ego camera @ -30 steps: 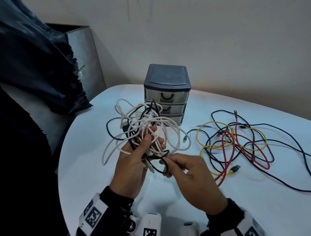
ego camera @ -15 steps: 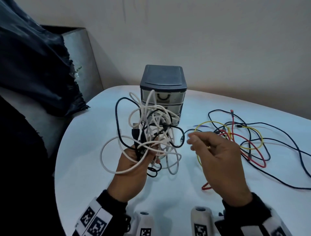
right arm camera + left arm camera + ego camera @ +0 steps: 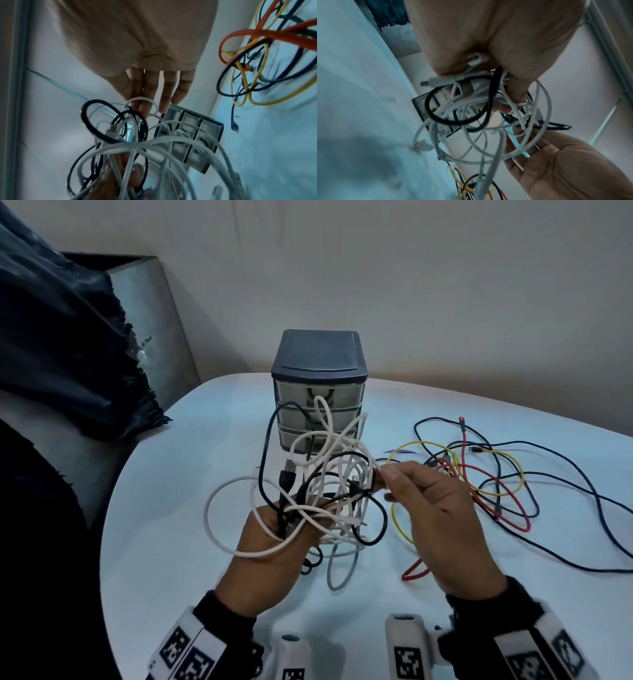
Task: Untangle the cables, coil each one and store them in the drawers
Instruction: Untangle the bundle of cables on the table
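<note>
My left hand (image 3: 291,522) grips a tangle of white and black cables (image 3: 329,484) and holds it up above the white table (image 3: 164,508), in front of the drawer unit (image 3: 318,361). Loops hang down past the wrist. In the left wrist view the left hand (image 3: 488,86) has fingers and thumb curled round the tangle (image 3: 471,115), with USB plugs sticking out. My right hand (image 3: 385,477) is at the tangle's right side, thumb and forefinger pinching a white strand. In the right wrist view the right hand (image 3: 137,104) has nearly straight fingers with a white loop (image 3: 142,99) round their tips.
A second heap of yellow, red and dark cables (image 3: 479,474) lies loose on the table to the right. The small three-drawer unit stands at the back with all drawers closed. A grey box (image 3: 150,313) and dark cloth (image 3: 61,354) are at the left, off the table.
The right hand let go of the black cable low on the tangle, swung up and right, and now pinches a white strand. The left hand raised the tangle.
</note>
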`<action>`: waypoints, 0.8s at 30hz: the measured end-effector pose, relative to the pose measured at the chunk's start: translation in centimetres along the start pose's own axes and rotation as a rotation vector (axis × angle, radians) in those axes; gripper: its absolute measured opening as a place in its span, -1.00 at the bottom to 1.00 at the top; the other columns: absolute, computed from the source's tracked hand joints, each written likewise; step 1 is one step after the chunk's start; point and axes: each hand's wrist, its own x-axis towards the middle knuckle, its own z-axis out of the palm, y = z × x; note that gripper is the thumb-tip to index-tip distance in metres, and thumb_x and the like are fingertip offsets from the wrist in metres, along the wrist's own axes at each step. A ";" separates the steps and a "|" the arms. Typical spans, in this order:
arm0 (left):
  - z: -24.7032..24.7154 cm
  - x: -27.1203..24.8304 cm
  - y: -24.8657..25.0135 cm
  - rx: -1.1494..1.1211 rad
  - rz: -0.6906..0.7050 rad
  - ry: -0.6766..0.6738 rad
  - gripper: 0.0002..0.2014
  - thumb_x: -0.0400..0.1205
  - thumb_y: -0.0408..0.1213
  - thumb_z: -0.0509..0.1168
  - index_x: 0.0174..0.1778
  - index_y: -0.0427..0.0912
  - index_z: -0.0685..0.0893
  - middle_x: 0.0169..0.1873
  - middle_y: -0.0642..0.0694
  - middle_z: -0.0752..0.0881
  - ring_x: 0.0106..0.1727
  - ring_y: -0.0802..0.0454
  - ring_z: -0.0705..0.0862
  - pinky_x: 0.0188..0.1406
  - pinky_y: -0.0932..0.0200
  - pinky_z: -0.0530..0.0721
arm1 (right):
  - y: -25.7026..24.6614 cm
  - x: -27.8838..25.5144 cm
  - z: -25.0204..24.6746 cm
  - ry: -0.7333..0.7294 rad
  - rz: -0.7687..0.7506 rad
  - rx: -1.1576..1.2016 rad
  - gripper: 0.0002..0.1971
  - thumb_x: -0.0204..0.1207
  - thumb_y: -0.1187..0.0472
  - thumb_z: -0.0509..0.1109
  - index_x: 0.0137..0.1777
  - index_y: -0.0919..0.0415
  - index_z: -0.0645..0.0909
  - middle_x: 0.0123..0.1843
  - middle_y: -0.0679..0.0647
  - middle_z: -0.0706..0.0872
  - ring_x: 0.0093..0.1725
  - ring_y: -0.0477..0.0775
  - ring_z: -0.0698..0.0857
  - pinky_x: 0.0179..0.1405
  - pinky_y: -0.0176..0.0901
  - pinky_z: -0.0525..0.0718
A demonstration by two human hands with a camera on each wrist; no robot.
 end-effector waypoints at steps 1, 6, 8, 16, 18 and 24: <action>0.1 0.0 0.1 -0.001 0.005 0.024 -0.89 0.48 -0.03 0.44 -0.15 0.14 0.85 -0.21 0.00 0.86 -0.12 0.06 0.83 -0.12 0.24 0.74 | -0.2 0.0 0.0 -0.014 -0.005 -0.004 -0.74 0.63 0.27 0.35 -0.21 0.06 0.81 -0.22 -0.12 0.85 -0.18 -0.26 0.75 -0.08 -0.42 0.63; 0.2 0.2 0.5 -0.066 0.056 0.107 -0.79 0.44 -0.37 0.50 -0.28 0.10 0.88 -0.27 0.07 0.86 -0.15 0.16 0.83 -0.17 0.38 0.70 | -1.0 -0.6 0.4 -0.068 0.046 0.126 -0.79 0.53 0.09 0.49 -0.27 0.12 0.85 -0.25 0.06 0.86 -0.20 0.04 0.77 -0.03 -0.21 0.70; 0.3 0.1 0.7 -0.059 0.062 0.112 -0.64 0.46 -0.52 0.47 -0.31 0.14 0.87 -0.28 0.06 0.86 -0.16 0.15 0.83 -0.20 0.37 0.70 | -1.0 -0.8 1.0 -0.026 0.108 0.207 -0.79 0.57 0.16 0.45 -0.22 0.25 0.79 -0.27 0.23 0.84 -0.22 0.17 0.79 -0.02 -0.06 0.74; 0.1 -0.3 0.4 -0.001 0.068 0.057 -0.84 0.49 -0.38 0.42 -0.15 -0.05 0.86 -0.21 0.08 0.86 -0.12 0.17 0.83 -0.17 0.37 0.70 | -1.6 -0.1 0.8 -0.003 0.351 0.173 -0.81 0.63 0.12 0.33 -0.03 0.09 0.79 -0.57 0.09 0.65 -0.40 -0.01 0.73 -0.01 -0.31 0.65; -0.1 -0.2 0.2 0.040 0.074 0.064 -0.88 0.49 -0.28 0.45 -0.15 0.02 0.86 -0.23 0.13 0.85 -0.15 0.22 0.82 -0.20 0.37 0.70 | -1.6 -0.1 0.5 0.051 0.254 0.063 -0.83 0.62 0.13 0.38 -0.10 0.09 0.80 -0.49 0.11 0.74 -0.49 -0.21 0.63 -0.26 -0.44 0.56; -0.9 0.2 -0.4 0.270 0.124 0.141 -0.83 0.50 -0.26 0.38 -0.08 0.08 0.81 -0.13 0.27 0.84 -0.05 0.28 0.81 -0.09 0.43 0.68 | -2.3 -1.1 0.1 0.441 -0.257 -0.207 -0.84 0.62 0.16 0.44 -0.19 -0.09 0.69 -0.27 -0.12 0.79 -0.18 -0.10 0.76 -0.07 -0.34 0.65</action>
